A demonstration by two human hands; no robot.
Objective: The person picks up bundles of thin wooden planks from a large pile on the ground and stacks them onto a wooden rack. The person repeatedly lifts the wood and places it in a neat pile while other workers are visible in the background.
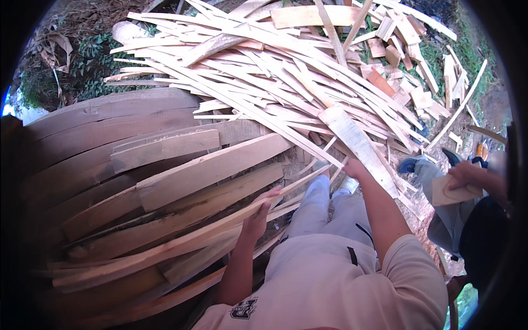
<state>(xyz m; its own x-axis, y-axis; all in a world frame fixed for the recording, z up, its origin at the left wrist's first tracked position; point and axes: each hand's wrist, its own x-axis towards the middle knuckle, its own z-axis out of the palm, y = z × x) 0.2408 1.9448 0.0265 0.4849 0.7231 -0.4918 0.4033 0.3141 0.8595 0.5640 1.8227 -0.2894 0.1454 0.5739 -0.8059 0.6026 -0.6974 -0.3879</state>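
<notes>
Pale cream, nearly white in the glare, blazed the heap of slats (264, 71), and there, a broad board (355, 140) flashed grey streaks! Light tan ran the long strip (187, 240), duller brown the stacked planks (110, 121); one offcut (380, 82) glowed rusty orange, the leaves (91, 47) green, the shirt (352, 280) beige (black print (243, 308) on its chest), the trousers (308, 206) pale grey!

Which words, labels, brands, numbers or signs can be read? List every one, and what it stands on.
Tan shirt: dark chest print with lettering, not copied here; smaller characters too blurred to read.
Long wooden strip at the left hand: none seen.
Wood pile: none seen.
</notes>
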